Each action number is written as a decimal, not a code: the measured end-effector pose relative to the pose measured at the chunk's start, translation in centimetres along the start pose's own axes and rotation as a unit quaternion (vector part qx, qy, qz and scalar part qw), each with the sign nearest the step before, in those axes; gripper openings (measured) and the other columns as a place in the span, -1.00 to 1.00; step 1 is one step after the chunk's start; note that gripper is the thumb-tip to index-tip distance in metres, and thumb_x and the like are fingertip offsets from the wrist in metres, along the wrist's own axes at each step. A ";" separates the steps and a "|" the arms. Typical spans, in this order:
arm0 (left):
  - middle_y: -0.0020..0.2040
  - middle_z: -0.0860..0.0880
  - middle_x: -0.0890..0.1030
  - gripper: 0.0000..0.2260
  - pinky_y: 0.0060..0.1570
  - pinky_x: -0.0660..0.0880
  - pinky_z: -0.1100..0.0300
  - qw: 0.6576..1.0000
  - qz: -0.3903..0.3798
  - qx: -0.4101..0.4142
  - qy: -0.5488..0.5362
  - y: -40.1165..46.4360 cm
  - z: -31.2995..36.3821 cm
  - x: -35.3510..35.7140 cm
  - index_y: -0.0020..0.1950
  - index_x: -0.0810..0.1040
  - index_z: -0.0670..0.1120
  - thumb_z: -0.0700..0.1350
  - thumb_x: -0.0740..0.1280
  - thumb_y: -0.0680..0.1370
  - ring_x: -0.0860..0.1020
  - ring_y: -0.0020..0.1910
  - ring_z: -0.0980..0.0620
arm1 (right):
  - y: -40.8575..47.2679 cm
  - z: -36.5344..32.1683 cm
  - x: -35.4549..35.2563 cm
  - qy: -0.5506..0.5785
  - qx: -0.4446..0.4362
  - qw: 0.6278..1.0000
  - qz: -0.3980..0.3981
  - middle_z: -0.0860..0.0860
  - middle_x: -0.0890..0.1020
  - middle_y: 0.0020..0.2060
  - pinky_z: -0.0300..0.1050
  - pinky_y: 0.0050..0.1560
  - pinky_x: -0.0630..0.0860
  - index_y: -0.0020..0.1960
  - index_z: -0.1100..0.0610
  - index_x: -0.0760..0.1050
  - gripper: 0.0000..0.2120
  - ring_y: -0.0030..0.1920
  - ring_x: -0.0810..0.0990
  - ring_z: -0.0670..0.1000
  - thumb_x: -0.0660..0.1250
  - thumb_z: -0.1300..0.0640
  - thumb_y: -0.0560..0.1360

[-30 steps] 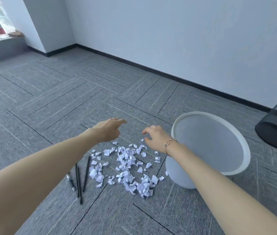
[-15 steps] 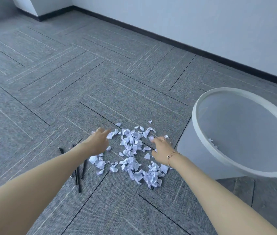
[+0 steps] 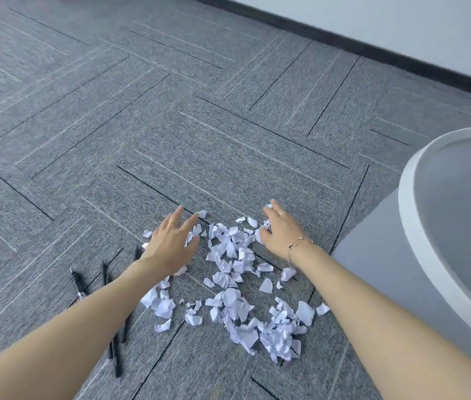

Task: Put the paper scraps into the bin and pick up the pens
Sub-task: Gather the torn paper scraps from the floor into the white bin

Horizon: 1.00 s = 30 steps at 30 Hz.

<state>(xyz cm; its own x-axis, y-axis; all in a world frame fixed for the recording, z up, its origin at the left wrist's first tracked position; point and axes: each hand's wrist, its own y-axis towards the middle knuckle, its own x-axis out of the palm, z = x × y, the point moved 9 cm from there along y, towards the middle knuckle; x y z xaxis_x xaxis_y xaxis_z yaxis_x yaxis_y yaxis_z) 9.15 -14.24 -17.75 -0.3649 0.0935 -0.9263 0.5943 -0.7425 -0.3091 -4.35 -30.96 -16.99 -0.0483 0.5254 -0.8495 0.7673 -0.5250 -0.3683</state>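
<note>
A heap of white paper scraps point(image 3: 235, 280) lies scattered on the grey carpet in front of me. My left hand point(image 3: 172, 242) rests flat on the heap's far left edge, fingers spread. My right hand point(image 3: 279, 230), with a ring and a bracelet, is at the far right edge, its fingers curled against a few scraps. A white round bin point(image 3: 436, 243) stands at the right, close to my right forearm. Several black pens point(image 3: 114, 346) lie on the carpet at the left, partly hidden under my left forearm.
Grey carpet tiles point(image 3: 170, 116) stretch ahead and to the left. A pale wall with a black skirting board point(image 3: 372, 44) runs across the top right.
Both hands have come down from above the floor onto the far edges of the scrap heap. The view has tilted down and moved closer; the black mesh bin at the right has left the view.
</note>
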 end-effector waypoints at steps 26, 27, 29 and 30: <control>0.52 0.04 0.10 -0.59 0.39 0.21 0.04 0.996 -0.021 0.080 -0.036 -8.5 3.9 3.4 0.47 0.16 0.02 -0.11 0.04 0.61 0.16 0.48 -0.01 | -10.6 -2.8 6.1 -0.030 -0.085 0.994 -0.055 -0.03 0.07 0.51 -0.01 0.24 0.49 0.47 0.03 0.10 -0.52 0.50 0.09 -0.01 0.09 0.12 0.56; 0.52 0.04 0.11 -0.58 0.41 0.18 0.02 0.995 -0.028 0.083 -0.045 -9.1 3.9 3.7 0.48 0.13 0.03 -0.10 0.03 0.61 0.16 0.48 -0.01 | -11.4 -3.0 6.4 -0.027 -0.089 0.994 -0.059 -0.03 0.07 0.51 0.00 0.31 0.43 0.47 0.04 0.10 -0.52 0.50 0.08 -0.01 0.09 0.11 0.57; 0.51 0.05 0.12 -0.57 0.43 0.18 -0.05 0.994 -0.018 0.098 -0.046 -10.2 3.7 3.7 0.48 0.10 0.07 -0.09 0.04 0.60 0.16 0.48 -0.02 | -12.8 -3.3 6.7 -0.024 -0.094 0.994 -0.045 0.00 0.05 0.51 0.01 0.48 0.16 0.48 0.07 0.08 -0.51 0.51 0.03 0.00 0.06 0.09 0.58; 0.51 0.03 0.11 -0.56 0.44 0.17 -0.07 0.994 -0.007 0.102 -0.032 -10.6 3.5 3.6 0.48 0.10 0.09 -0.08 0.06 0.60 0.14 0.49 -0.02 | -13.3 -3.3 6.3 -0.029 -0.092 0.995 -0.018 0.02 0.03 0.52 0.00 0.51 0.04 0.49 0.07 0.05 -0.51 0.51 -0.01 0.02 0.04 0.07 0.58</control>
<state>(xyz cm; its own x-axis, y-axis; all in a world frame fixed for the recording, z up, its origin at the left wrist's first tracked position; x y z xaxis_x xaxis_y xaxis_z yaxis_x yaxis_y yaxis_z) -0.96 -8.30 -17.02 -0.4210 0.0669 -0.9046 0.4334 -0.8612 -0.2654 -12.73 -18.49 -16.26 -0.1101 0.4999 -0.8590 0.8678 -0.3729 -0.3283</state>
